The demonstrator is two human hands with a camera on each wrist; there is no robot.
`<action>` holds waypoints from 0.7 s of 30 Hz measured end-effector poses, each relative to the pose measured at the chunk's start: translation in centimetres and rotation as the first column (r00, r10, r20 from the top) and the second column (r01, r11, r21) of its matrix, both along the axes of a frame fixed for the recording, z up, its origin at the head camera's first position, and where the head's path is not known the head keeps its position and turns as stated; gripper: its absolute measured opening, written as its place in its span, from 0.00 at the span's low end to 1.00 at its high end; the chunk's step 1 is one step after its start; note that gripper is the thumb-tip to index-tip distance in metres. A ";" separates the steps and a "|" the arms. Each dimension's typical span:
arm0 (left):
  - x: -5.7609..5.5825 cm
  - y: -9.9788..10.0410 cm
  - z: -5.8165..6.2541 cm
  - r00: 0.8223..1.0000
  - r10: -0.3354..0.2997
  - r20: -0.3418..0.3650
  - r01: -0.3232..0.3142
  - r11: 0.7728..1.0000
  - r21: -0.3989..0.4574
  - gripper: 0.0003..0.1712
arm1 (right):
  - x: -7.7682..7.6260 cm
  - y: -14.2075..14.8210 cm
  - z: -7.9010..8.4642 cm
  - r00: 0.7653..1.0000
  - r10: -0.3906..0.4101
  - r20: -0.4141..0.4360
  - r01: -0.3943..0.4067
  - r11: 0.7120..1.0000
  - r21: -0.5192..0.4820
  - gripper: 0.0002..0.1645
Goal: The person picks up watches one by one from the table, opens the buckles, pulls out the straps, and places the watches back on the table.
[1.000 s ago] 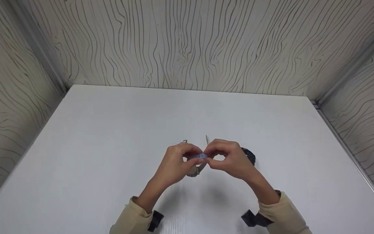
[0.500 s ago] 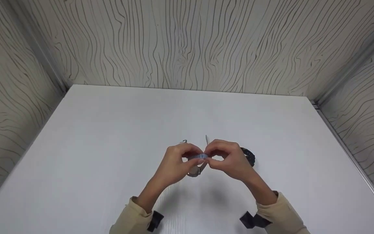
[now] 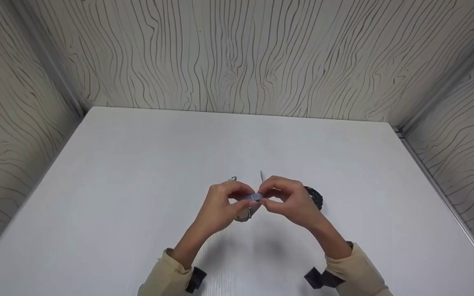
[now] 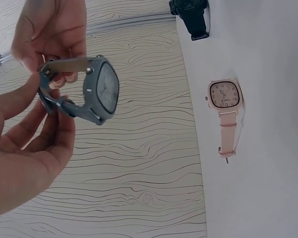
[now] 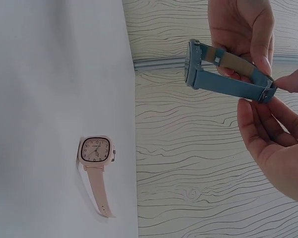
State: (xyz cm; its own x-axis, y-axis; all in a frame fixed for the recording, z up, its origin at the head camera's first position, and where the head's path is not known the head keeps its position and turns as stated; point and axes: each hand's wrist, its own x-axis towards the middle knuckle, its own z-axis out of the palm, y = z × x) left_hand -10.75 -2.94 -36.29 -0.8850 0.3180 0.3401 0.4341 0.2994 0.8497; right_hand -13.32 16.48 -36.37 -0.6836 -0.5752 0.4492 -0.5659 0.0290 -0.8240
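A blue-grey wristwatch with a round dial (image 4: 108, 88) is held in the air between both hands. Its strap (image 5: 228, 83) bends into a loop, tan on the inside, with the metal buckle (image 5: 266, 90) at the fingertips. My left hand (image 3: 220, 207) pinches the strap end between thumb and fingers. Facing it, my right hand (image 3: 292, 199) pinches the same end close by the buckle. Seen from the head, the fingers hide much of the strap, while the watch case (image 3: 243, 217) shows below them.
A pink square-faced watch (image 4: 225, 94) lies on the white table (image 3: 138, 164) beyond the hands, which mostly cover it in the head view. Right of it is a black watch (image 3: 316, 199), partly behind my right hand. Wood-patterned panels (image 3: 228, 57) stand around the table.
Both hands stay at the strap end with small finger movements. The watch case below them shifts slightly, and the hands drift a little to the left.
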 end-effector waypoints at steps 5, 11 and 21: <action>0.0 0.1 0.0 1.000 0.011 0.000 -0.011 1.000 -0.009 0.06 | 0.0 -0.2 0.3 0.998 0.005 -0.069 -0.001 0.998 0.055 0.10; 0.1 0.1 -0.1 1.000 -0.002 -0.004 0.002 1.000 -0.001 0.06 | 0.0 -0.3 0.3 0.996 -0.008 -0.088 0.013 0.998 0.054 0.10; 0.1 0.0 -0.3 0.999 -0.014 0.047 0.013 1.000 0.012 0.07 | 0.2 0.0 -0.3 1.000 -0.002 0.002 0.002 0.999 -0.038 0.08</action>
State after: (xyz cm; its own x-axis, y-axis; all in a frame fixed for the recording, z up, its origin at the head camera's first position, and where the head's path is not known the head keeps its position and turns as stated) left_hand -10.66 -2.93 -36.55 -0.8959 0.3261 0.3016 0.3972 0.2839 0.8727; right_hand -13.10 16.48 -36.72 -0.6859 -0.5561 0.4693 -0.5640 -0.0013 -0.8258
